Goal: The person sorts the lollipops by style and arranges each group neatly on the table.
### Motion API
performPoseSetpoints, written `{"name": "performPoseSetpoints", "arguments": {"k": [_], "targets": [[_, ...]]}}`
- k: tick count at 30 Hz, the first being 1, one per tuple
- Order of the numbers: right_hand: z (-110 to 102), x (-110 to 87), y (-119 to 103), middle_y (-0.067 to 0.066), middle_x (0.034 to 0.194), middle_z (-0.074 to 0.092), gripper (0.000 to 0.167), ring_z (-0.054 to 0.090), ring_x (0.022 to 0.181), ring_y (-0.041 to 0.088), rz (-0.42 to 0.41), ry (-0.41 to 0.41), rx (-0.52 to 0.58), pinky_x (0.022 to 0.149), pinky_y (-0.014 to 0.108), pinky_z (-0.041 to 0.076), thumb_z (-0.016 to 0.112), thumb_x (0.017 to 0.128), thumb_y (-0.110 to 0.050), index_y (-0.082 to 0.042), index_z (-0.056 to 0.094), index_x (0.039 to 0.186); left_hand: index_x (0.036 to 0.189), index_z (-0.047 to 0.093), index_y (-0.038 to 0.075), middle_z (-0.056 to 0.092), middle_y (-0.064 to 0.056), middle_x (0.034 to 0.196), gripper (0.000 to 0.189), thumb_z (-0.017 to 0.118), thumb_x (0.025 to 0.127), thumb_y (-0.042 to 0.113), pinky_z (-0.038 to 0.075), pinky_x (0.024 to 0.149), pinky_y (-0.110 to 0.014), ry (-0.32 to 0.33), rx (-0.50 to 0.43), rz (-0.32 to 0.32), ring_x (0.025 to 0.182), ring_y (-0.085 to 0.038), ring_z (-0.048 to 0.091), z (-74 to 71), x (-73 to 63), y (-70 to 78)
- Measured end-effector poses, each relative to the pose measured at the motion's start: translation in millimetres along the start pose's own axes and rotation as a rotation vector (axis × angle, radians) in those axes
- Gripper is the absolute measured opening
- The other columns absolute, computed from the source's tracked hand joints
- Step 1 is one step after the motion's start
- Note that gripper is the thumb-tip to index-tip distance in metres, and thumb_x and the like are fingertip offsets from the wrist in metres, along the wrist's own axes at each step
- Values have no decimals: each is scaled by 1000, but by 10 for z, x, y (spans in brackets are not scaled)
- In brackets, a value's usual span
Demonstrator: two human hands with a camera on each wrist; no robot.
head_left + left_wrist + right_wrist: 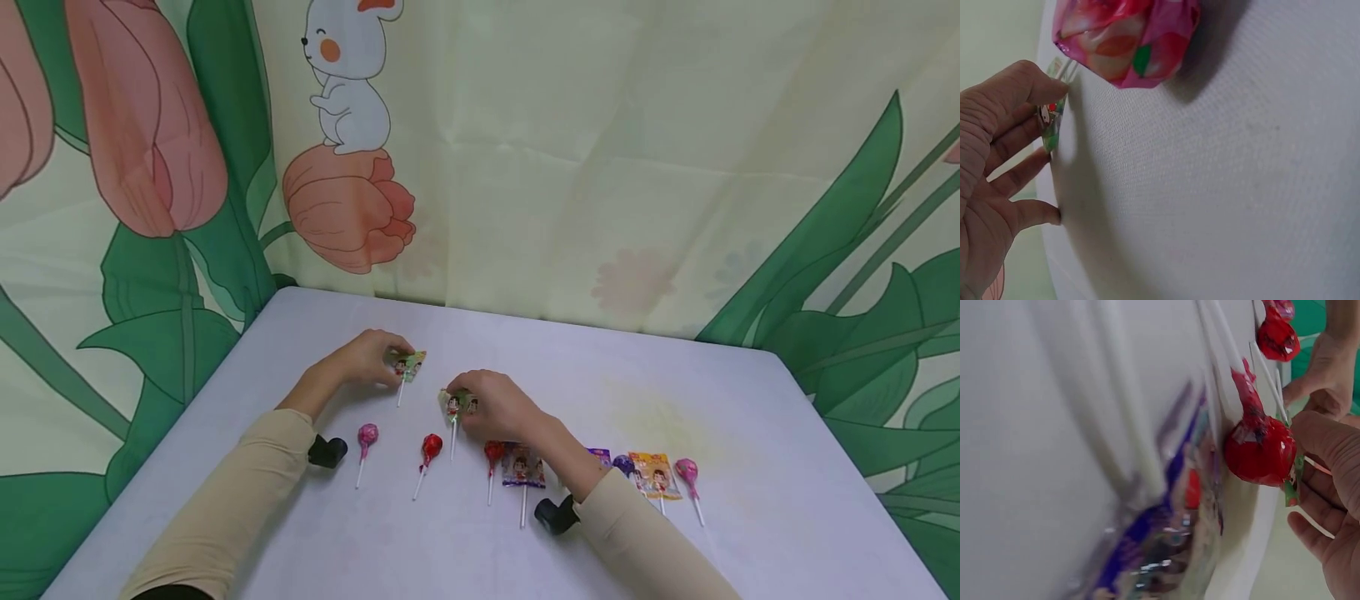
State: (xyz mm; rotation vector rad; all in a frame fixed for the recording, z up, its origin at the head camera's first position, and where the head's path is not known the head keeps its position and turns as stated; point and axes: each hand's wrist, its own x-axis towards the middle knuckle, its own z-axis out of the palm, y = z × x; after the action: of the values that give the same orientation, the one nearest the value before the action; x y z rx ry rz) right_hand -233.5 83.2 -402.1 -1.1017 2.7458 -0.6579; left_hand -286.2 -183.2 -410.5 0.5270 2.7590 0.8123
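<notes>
Toward the far left of the table, my left hand (367,358) pinches a lollipop in a flat green wrapper (412,364), its white stick pointing toward me. Thumb and fingers meet on this green wrapper (1052,119) in the left wrist view. My right hand (498,407) holds a second lollipop in a green wrapper (453,403) by its right side, close over the tabletop. Nearest below that hand lie a red lollipop (493,451) and a flat purple-wrapped lollipop (523,468). In the right wrist view, the red ball (1260,453) partly hides the green wrapper.
On the white table (375,550), a pink lollipop (367,434) and another red one (431,446) lie at left. A purple ball lollipop (623,463), an orange-wrapped one (654,473) and a pink one (687,470) lie right, partly behind the right arm. A printed curtain (525,167) hangs behind.
</notes>
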Motion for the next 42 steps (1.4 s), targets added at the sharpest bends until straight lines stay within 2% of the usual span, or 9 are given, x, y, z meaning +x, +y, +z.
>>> {"name": "performPoseSetpoints", "arguments": {"k": [7,15,24,33,42], "targets": [[-26,206,43,9,120,72,39,65,116,26,-8,23,-12,104,42,51,79,84,-3,-3,70,122,128,69,7,69,-9,126,52,86,79,9,44,111,-50,-5,-11,-7,123,-29,58,-8,-1,22],[-2,385,105,10,127,69,38,62,123,28,53,23,-7,109,43,48,76,88,-3,-4,69,125,127,70,7,69,-9,126,52,86,78,9,44,111,-49,-12,-11,-9,123,-29,58,-6,28,38],[16,508,140,11,129,68,38,62,122,27,72,26,-7,108,41,48,75,90,-3,-3,67,127,126,70,6,71,-8,123,51,86,78,9,44,111,-49,-13,8,27,122,-29,59,-10,28,36],[34,599,167,12,125,70,37,63,121,28,51,60,-12,107,43,49,74,89,0,-1,67,125,126,70,6,71,-7,121,50,86,78,9,45,110,-48,-16,0,21,119,-27,60,-29,27,47],[90,645,196,11,120,73,26,66,118,27,42,95,-4,105,42,50,72,92,-3,-3,72,118,123,71,4,72,-9,119,49,86,76,8,47,107,-48,-4,23,51,118,-29,62,-51,13,26]]}}
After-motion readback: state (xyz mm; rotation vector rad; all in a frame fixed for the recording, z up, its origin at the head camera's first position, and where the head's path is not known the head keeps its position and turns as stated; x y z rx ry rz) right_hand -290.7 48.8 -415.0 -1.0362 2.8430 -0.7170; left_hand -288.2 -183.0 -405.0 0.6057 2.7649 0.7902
